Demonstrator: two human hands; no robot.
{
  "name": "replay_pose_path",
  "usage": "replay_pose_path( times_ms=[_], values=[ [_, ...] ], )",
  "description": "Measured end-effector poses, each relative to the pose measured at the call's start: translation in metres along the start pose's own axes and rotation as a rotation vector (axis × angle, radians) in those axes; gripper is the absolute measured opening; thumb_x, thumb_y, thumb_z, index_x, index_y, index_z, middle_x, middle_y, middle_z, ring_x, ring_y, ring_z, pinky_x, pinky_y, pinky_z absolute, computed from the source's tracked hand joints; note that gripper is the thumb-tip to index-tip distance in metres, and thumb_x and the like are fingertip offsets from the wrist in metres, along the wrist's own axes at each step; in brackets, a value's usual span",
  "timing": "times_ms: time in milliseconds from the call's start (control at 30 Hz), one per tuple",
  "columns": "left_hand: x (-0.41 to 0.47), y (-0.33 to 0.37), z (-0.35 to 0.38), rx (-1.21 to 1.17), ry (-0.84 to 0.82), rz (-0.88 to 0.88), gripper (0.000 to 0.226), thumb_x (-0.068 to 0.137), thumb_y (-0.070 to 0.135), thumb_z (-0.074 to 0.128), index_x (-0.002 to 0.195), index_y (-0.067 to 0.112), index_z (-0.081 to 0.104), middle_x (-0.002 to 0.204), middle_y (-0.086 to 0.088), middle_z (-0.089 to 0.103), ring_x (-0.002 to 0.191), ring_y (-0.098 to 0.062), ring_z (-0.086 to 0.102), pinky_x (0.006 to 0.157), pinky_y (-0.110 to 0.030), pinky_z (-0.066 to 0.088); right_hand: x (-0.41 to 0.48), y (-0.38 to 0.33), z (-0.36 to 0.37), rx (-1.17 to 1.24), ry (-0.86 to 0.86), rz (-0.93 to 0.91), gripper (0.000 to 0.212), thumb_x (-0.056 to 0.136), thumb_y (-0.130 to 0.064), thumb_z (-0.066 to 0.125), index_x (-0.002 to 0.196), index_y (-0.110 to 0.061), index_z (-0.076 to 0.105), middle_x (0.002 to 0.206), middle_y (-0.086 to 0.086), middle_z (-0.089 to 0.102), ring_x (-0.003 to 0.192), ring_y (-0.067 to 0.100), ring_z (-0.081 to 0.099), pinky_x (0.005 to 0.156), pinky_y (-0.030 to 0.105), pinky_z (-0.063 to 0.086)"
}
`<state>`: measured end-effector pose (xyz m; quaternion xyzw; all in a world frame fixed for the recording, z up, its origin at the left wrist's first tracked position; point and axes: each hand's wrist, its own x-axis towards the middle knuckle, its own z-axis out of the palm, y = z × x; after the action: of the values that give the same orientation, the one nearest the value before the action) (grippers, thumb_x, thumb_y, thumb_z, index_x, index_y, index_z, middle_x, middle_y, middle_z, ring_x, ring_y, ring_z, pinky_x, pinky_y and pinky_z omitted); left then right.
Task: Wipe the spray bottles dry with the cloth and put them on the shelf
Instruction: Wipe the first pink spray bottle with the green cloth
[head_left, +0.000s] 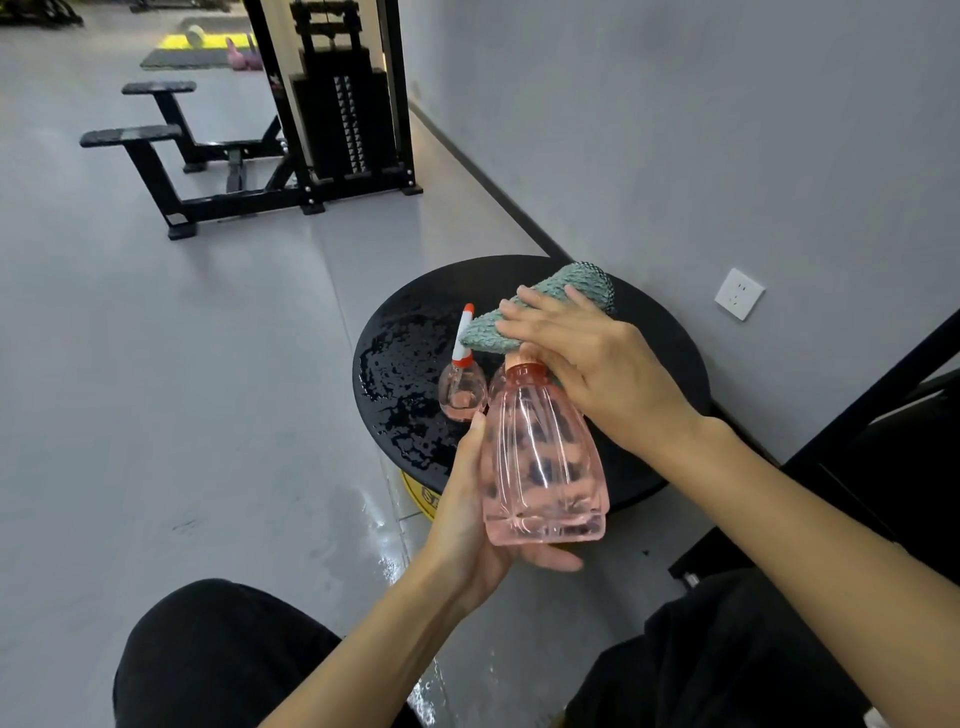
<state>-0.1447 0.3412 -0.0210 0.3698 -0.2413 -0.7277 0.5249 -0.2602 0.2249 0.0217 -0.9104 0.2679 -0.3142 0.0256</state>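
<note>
Over the wet table (675, 343), your left hand (467, 519) grips the pink bottle (545, 457) while your right hand (587, 358) clutches the cloth (545, 306) on its nozzle (slippery plastic could slide out).

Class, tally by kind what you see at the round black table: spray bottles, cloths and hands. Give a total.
Spray bottles: 2, the held bottle and the small bottle; a pink edge behind may be a third, unclear.
Cloths: 1, the cloth.
Hands: 2, the left hand and the right hand.
Total: 5.
</note>
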Motion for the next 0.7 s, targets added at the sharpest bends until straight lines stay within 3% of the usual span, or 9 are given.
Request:
replay_pose_path(
  times_ms=[100,200,400,467,567,700],
  values=[
    [-0.001,-0.001,0.0,-0.019,-0.002,-0.007,0.063,0.088,0.063,0.032,0.117,0.017,0.065,0.101,-0.011,0.074,0.076,-0.031,0.072,0.041,-0.039,0.056,-0.002,-0.002,-0.003,0.037,0.043,-0.006,0.028,0.092,-0.006,0.056,0.117,-0.005,0.067,0.125,0.008,0.065,0.126,0.022,0.055,0.111,0.046,0.037],
    [0.001,0.0,-0.003,-0.022,0.014,0.002,0.063,0.091,0.063,0.029,0.118,0.019,0.065,0.104,-0.012,0.073,0.078,-0.031,0.072,0.043,-0.039,0.057,-0.009,-0.013,-0.008,0.128,0.022,0.011,0.028,0.095,-0.017,0.053,0.115,-0.007,0.069,0.123,0.005,0.067,0.124,0.017,0.056,0.111,0.04,0.038],
    [0.004,0.01,-0.001,0.006,0.057,0.068,0.056,0.093,0.058,0.029,0.084,0.032,0.077,0.094,-0.007,0.076,0.074,-0.029,0.073,0.043,-0.038,0.056,-0.023,-0.041,-0.025,0.233,0.008,0.051,0.027,0.096,-0.016,0.054,0.118,-0.01,0.068,0.125,0.001,0.066,0.124,0.011,0.056,0.105,0.03,0.045],
    [0.006,0.013,-0.002,0.002,0.079,0.078,0.053,0.092,0.056,0.032,0.088,0.027,0.076,0.091,-0.008,0.075,0.072,-0.031,0.073,0.043,-0.037,0.056,-0.027,-0.05,-0.031,0.254,0.008,0.073,0.03,0.096,-0.022,0.05,0.118,-0.011,0.069,0.125,0.0,0.066,0.124,0.009,0.056,0.104,0.029,0.045],
    [0.006,0.014,-0.005,0.0,0.118,0.109,0.05,0.096,0.055,0.03,0.103,0.022,0.067,0.083,-0.005,0.074,0.071,-0.028,0.073,0.043,-0.037,0.055,-0.034,-0.06,-0.037,0.224,-0.004,0.1,0.034,0.096,-0.027,0.047,0.119,-0.015,0.069,0.126,-0.005,0.065,0.125,0.005,0.055,0.104,0.028,0.045],
    [0.004,0.013,-0.004,0.019,0.116,0.106,0.048,0.097,0.053,0.03,0.093,0.025,0.069,0.074,-0.003,0.072,0.059,-0.024,0.071,0.044,-0.038,0.057,-0.038,-0.063,-0.037,0.081,-0.095,0.095,0.039,0.098,-0.037,0.042,0.129,-0.025,0.062,0.138,-0.014,0.055,0.137,0.002,0.039,0.108,0.035,0.036]
  ],
)
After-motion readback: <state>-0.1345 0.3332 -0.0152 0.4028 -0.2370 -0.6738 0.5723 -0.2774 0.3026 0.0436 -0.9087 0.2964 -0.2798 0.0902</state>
